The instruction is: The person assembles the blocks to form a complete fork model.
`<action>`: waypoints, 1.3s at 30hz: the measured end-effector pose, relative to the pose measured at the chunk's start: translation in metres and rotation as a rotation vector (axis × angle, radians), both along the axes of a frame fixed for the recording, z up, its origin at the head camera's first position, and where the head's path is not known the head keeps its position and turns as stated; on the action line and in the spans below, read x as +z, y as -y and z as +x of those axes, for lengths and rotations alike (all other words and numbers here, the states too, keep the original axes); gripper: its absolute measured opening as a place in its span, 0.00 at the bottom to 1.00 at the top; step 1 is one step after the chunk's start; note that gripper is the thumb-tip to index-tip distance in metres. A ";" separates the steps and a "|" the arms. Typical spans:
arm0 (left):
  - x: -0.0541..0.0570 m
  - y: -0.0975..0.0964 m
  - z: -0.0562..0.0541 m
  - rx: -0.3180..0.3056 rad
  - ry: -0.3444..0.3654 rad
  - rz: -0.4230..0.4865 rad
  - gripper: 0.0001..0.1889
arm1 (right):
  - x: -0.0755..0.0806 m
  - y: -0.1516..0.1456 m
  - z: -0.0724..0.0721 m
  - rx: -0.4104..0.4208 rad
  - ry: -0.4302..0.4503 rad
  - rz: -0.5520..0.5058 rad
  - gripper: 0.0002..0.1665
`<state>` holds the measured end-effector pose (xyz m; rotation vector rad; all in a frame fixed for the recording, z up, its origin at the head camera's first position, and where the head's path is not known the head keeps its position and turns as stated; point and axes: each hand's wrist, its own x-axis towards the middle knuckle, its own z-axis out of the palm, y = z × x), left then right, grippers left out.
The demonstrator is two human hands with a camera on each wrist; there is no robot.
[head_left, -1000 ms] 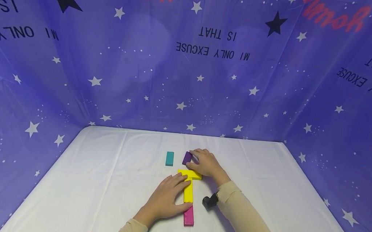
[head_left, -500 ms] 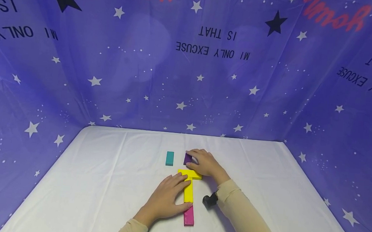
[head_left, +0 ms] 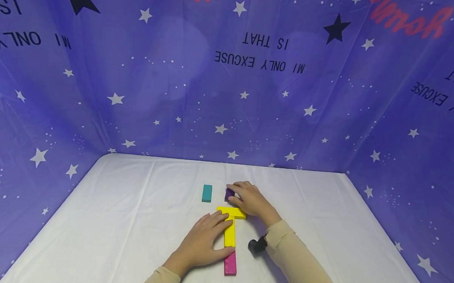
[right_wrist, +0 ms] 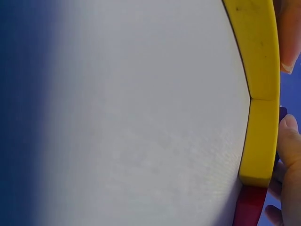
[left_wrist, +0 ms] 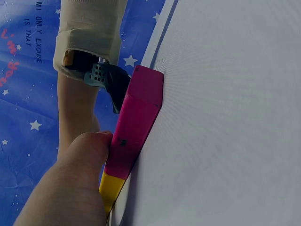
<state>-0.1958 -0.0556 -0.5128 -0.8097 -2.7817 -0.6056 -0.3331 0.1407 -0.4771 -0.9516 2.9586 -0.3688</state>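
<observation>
In the head view, two yellow blocks meet in a T: a crosswise yellow block [head_left: 232, 212] and a lengthwise yellow block [head_left: 229, 233]. A magenta block [head_left: 230, 265] continues the lengthwise line toward the person. My left hand [head_left: 203, 239] rests along the row, fingertips on the yellow blocks. Its thumb [left_wrist: 96, 146] touches the side near the magenta-yellow joint. Beyond the T, my right hand [head_left: 251, 200] pinches a dark purple block [head_left: 229, 195] between thumb and fingers, covering part of it. A red block [right_wrist: 250, 205] adjoins yellow in the right wrist view; the right hand hides it from the head camera.
A teal block [head_left: 207, 193] lies left of the purple one, apart from the row. White cloth covers the table [head_left: 144, 224]. Purple star-printed fabric [head_left: 230, 102] rises behind and at both sides. Black wrist mounts [head_left: 258, 246] stick out near the cuffs.
The purple block has turned straighter and shifted slightly right. The right fingers have moved a little left over it. The left hand and the row stay still.
</observation>
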 end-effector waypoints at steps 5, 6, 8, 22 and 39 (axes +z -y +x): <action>-0.001 0.000 0.000 -0.003 -0.009 0.007 0.38 | 0.002 0.001 0.004 0.000 -0.016 -0.031 0.29; -0.001 0.001 0.001 -0.005 -0.015 0.008 0.38 | 0.002 0.001 0.005 0.000 -0.016 -0.029 0.29; -0.001 0.001 0.001 -0.006 -0.032 0.007 0.38 | 0.003 0.001 0.007 0.002 -0.014 -0.025 0.28; -0.002 0.000 0.000 -0.004 -0.016 0.012 0.38 | 0.003 -0.007 0.019 0.019 -0.004 -0.003 0.28; -0.003 0.000 -0.001 -0.012 -0.053 0.016 0.39 | 0.000 -0.011 0.024 0.058 -0.015 -0.002 0.27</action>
